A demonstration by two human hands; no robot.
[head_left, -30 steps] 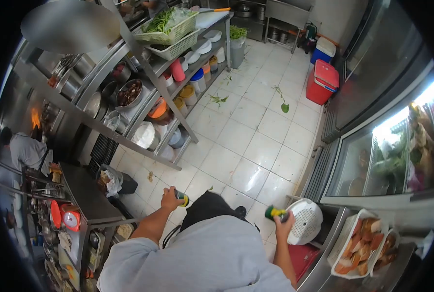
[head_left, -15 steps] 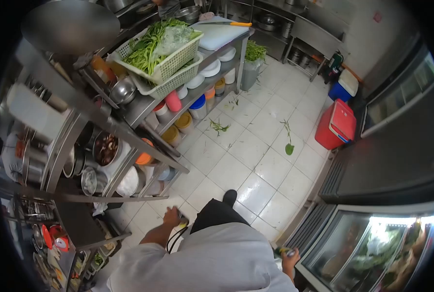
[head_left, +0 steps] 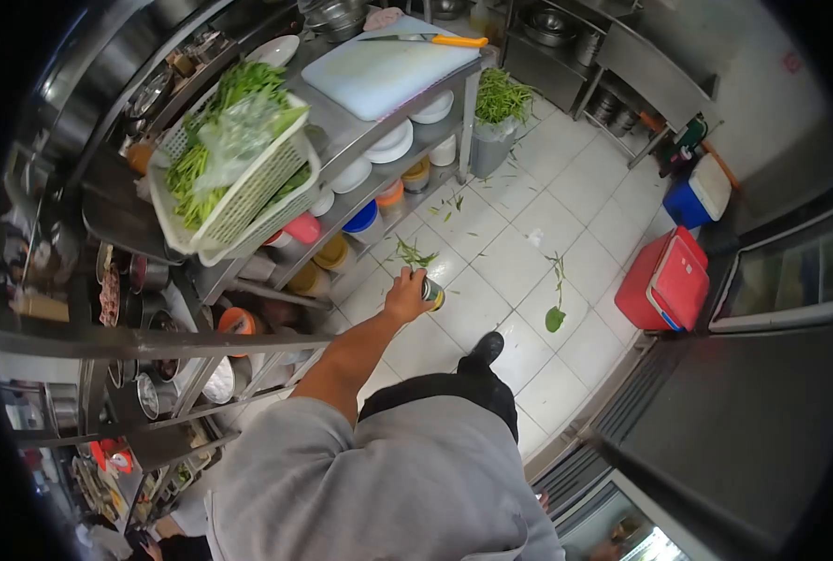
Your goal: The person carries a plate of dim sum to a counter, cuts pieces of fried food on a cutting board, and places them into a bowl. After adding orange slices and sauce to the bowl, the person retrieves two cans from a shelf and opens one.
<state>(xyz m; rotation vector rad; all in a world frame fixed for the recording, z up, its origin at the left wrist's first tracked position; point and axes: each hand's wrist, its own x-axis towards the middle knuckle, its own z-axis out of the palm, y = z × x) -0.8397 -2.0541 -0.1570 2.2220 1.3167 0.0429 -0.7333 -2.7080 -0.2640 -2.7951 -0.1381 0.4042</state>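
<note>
My left hand [head_left: 404, 295] is stretched forward over the floor, its fingers wrapped round a small can [head_left: 433, 294] with a dark green and yellow label. The hand covers part of the can, so its contents do not show. My right hand [head_left: 542, 501] is almost wholly hidden behind my grey shirt. Only a sliver shows at my right side, and what it holds cannot be made out.
A steel table bears a cutting board [head_left: 379, 70], an orange-handled knife [head_left: 459, 40] and stacked baskets of greens [head_left: 239, 201]. Leaf scraps [head_left: 555, 319] litter the tiles. A bin of greens [head_left: 497, 140], a red cooler [head_left: 664, 280] and fridges [head_left: 716, 411] line the way.
I have stepped forward along the aisle. My left hand has swung forward and up with the can. My right hand, earlier visible gripping a small dark container, has slipped mostly behind my body.
</note>
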